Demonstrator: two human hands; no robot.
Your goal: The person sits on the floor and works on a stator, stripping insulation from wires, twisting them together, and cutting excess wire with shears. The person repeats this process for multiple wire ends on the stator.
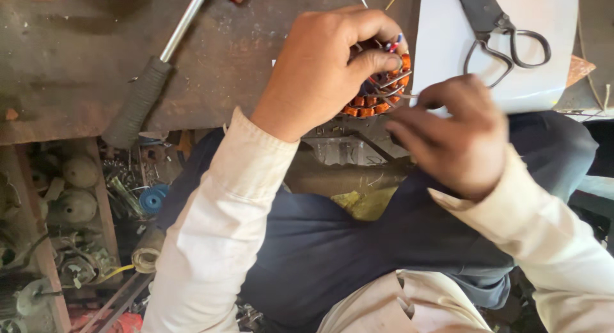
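My left hand (323, 67) grips a round motor stator (378, 93) wound with orange copper coils, holding it over the edge of a dark worn workbench (77, 58). Thumb and fingers wrap over its top, hiding most of it. My right hand (451, 131) sits just to the right of the stator, its fingers pinched together at the stator's rim on something thin that I cannot make out. Red and blue wire ends stick out near my left fingertips.
A white sheet (441, 45) lies at the upper right with black scissors (502, 26) on it. A tool with a wrapped grip and metal shaft (144, 93) rests on the bench. Cluttered shelves of parts (77, 205) stand at the lower left. My lap fills the bottom.
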